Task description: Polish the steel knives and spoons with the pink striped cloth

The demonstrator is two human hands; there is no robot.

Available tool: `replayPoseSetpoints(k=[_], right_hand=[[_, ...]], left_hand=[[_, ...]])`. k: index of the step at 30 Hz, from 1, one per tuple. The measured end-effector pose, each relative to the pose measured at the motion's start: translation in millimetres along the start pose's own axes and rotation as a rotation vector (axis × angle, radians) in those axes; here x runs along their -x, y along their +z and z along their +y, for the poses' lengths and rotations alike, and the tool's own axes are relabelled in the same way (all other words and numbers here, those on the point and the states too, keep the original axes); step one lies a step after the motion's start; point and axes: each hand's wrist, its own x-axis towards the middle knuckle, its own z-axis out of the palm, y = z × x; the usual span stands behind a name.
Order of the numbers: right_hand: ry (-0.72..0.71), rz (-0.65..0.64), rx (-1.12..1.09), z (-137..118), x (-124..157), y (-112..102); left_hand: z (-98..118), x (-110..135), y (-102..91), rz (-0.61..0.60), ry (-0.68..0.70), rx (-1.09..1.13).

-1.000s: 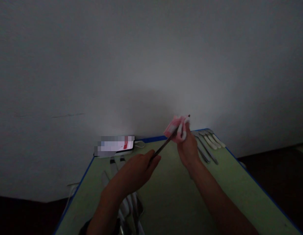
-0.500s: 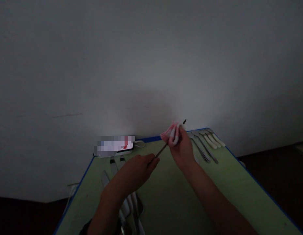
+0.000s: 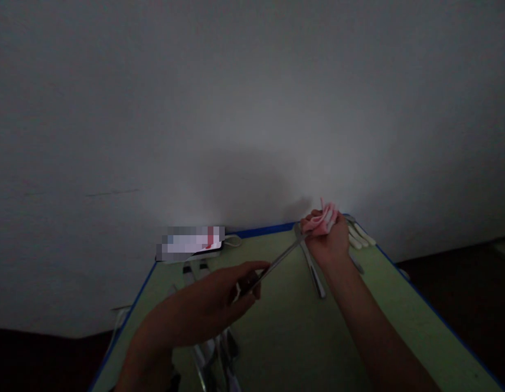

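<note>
My left hand (image 3: 231,288) is closed around the dark handle of a knife (image 3: 281,260). Its narrow metal blade slants up and to the right above the table. A pink and white cloth (image 3: 323,219) is bunched in my closed right hand (image 3: 332,242), and the blade's far end meets it; whether the tip is inside the folds I cannot tell. Under my right wrist a metal table knife (image 3: 312,269) lies on the table. Below my left forearm lies a pile of metal cutlery (image 3: 215,359), partly hidden by the arm.
The pale green table (image 3: 285,332) has blue edging and stands against a grey wall (image 3: 252,98). At its back left lies a phone (image 3: 190,242) with a lit, blurred screen and a pale loop beside it. Several white-handled pieces of cutlery (image 3: 360,237) lie at the back right.
My right hand and the cloth have slid right along the knife toward its far end. My left hand has turned, showing more of the dark handle.
</note>
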Motion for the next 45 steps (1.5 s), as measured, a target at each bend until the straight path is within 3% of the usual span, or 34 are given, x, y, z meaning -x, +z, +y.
replayPoseSetpoints(k=[4, 7, 13, 18, 27, 32, 37, 45], right_hand=[[0.022, -0.021, -0.003, -3.6, -2.9, -2.4], [0.008, -0.046, 0.008, -3.6, -6.5, -6.0], [-0.079, -0.074, 0.025, -3.8, -6.2, -4.4], [-0.030, -0.099, 0.044, -0.9, 12.2, 9.0], [0.045, -0.070, 0.167, 42.3, 47.4, 19.9], [0.228, -0.100, 0.358, 66.5, 64.0, 11.7], [0.233, -0.153, 0.341, 74.1, 70.2, 9.0], [0.220, -0.132, 0.358, 72.5, 68.8, 16.1]], left_hand=[[4.5, 2.6, -5.5, -0.043, 0.082, 0.126], [2.7, -1.6, -7.3, -0.034, 0.047, 0.170], [-1.6, -7.7, -6.5, 0.062, -0.047, 0.039], [3.8, -12.0, -1.2, 0.090, 0.013, 0.018], [6.1, -27.2, 6.0, 0.210, 0.045, -0.179], [-1.4, -34.9, 8.9, 0.259, 0.031, -0.302], [-7.2, -35.2, 6.2, 0.331, -0.013, -0.335], [-6.3, -33.9, 4.0, 0.485, -0.113, -0.387]])
